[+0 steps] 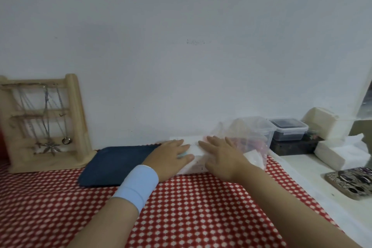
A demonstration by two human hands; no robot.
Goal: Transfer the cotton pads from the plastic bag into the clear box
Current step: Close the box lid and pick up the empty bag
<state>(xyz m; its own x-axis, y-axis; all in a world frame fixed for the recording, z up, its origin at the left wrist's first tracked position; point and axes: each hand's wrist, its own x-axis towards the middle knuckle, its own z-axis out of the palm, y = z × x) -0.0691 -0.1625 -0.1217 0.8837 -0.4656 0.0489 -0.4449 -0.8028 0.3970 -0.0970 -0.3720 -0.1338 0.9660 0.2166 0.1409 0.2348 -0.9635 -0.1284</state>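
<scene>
Both hands lie on a flat white packet [194, 148] at the far edge of the tabletop, against the wall; a dotted line runs across it. The left hand [171, 155], with a pale blue wristband [135, 184], rests flat with fingers straight and thumb out; the right hand [220, 158] is spread wide, palm down, just beside it. Neither pinches anything.

Just right of the packet sits crumpled clear plastic [239, 137] with pinkish and white contents too blurred to name; the clear box [265, 129] stands touching it behind, toward the far right corner. The red-and-white checked cloth [191, 207] covers the tabletop.

A dark blue tray [116, 165] lies left of the hands; a wooden jewellery stand [74, 119] hung with necklaces occupies the far left corner. Beyond the right edge: a dark-lidded tub [288, 130], a cream box [322, 125], white tissues [340, 153] and a patterned case [350, 182].
</scene>
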